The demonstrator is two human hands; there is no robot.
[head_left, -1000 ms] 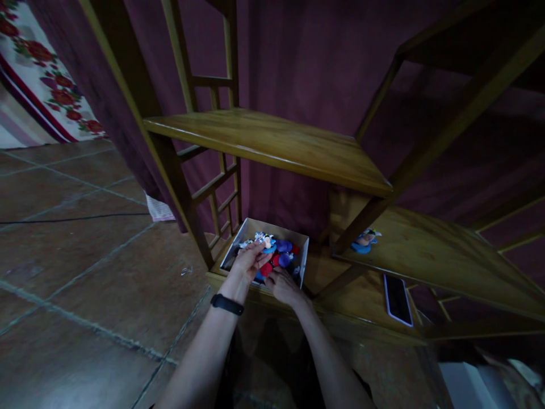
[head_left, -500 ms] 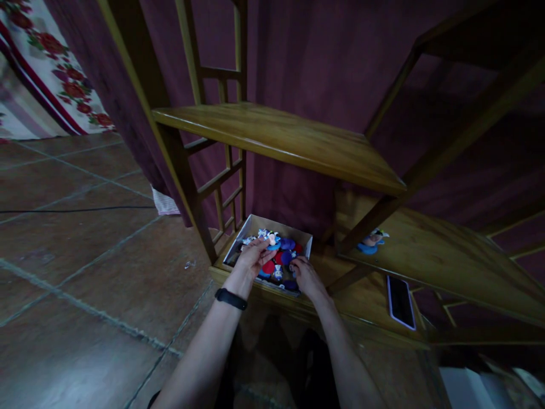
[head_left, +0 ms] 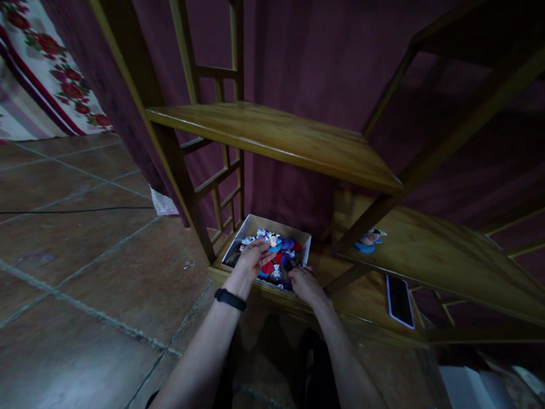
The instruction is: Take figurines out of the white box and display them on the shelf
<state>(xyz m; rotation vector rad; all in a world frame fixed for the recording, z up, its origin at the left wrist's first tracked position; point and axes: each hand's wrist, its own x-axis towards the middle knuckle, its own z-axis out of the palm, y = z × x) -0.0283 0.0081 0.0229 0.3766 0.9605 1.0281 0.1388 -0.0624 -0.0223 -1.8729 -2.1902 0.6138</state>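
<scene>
A white cardboard box (head_left: 303, 250) on the low shelf holds several small figurines with blue, red and white parts. My left hand (head_left: 254, 255), a black band on its wrist, is closed on a small figurine (head_left: 273, 243) with a blue base, held over the box. At the box's right side my right hand (head_left: 303, 282) reaches in with its fingers bent down among the figurines. Its fingertips are partly hidden, and I cannot tell what they grip. A white figurine (head_left: 276, 272) with blue marks lies in the box between my hands.
Another figurine on a blue base (head_left: 368, 241) stands on the raised shelf (head_left: 426, 250) to the right. A phone (head_left: 400, 301) lies on the lower shelf. Above the box juts a wooden shelf board (head_left: 272, 133); the lattice side (head_left: 219, 182) is at the left.
My right hand has shifted slightly down and turned, its fingers going deeper into the box. My left hand keeps its hold on the figurine.
</scene>
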